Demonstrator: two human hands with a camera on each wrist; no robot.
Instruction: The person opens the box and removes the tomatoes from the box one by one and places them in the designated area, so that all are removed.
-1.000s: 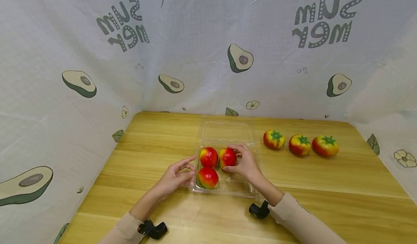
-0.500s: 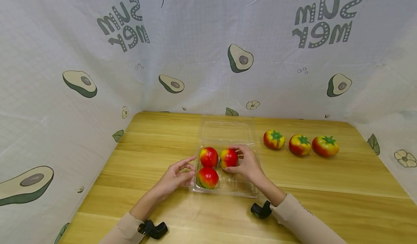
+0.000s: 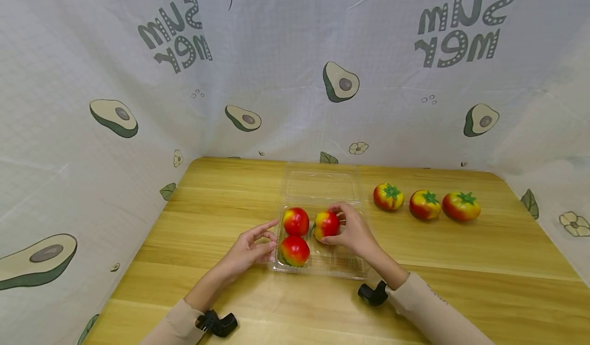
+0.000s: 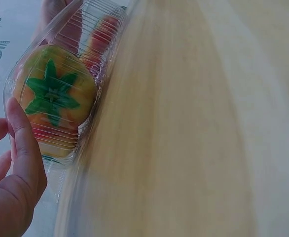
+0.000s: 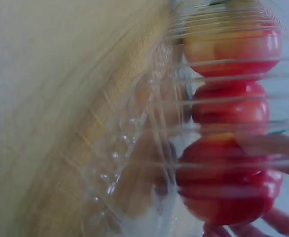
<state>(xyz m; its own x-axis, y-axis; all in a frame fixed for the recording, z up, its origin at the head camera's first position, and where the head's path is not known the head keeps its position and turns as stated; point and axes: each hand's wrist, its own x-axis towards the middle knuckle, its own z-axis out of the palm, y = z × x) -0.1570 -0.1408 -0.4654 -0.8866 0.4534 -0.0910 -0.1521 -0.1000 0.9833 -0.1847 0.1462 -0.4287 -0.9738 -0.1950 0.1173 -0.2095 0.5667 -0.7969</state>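
Note:
A clear plastic clamshell box lies open on the table, its lid folded back. Along its left side sit two red-and-yellow tomatoes, one behind and one in front. My right hand holds a third tomato between thumb and fingers, inside the back part of the box. The right wrist view shows this held tomato through the ribbed wall. My left hand touches the box's left wall with loosely extended fingers. Through that wall, the left wrist view shows a tomato's green star-shaped cap.
Three more yellow-and-red tomatoes with green caps, left, middle and right, stand in a row right of the box. A printed cloth hangs behind the wooden table.
My right hand has shifted slightly right with its tomato, widening the gap to the back left tomato. The held tomato has turned a little. My left hand stays put.

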